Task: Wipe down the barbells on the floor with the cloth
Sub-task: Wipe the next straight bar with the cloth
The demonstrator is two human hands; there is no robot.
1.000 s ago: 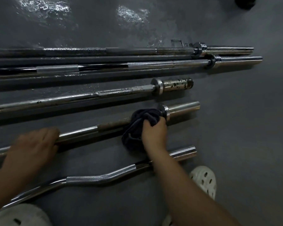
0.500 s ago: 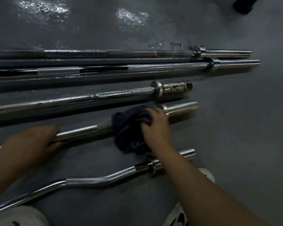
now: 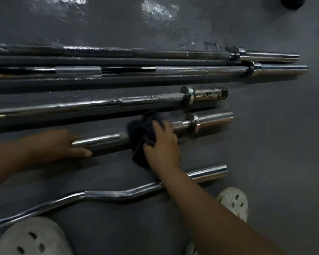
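Several steel barbells lie side by side on the dark grey floor. My right hand (image 3: 161, 144) grips a dark cloth (image 3: 143, 129) wrapped over the shaft of the fourth barbell (image 3: 99, 139), left of its collar (image 3: 194, 122). My left hand (image 3: 63, 144) holds the same shaft further left, thumb under the bar. A curved chrome curl bar (image 3: 109, 194) lies nearest me, partly under my right forearm. A barbell with a rust-spotted sleeve (image 3: 208, 93) lies just beyond the one being wiped.
Two long barbells (image 3: 173, 70) lie farthest away, their sleeves reaching right. My white perforated clogs (image 3: 234, 201) stand at the bottom, one on each side of the curl bar's near end. Wet glossy patches (image 3: 155, 11) shine on the floor at the top.
My right hand has slid the cloth leftward along the shaft, away from the collar, baring the stretch beside it. My left hand has shifted right along the bar.
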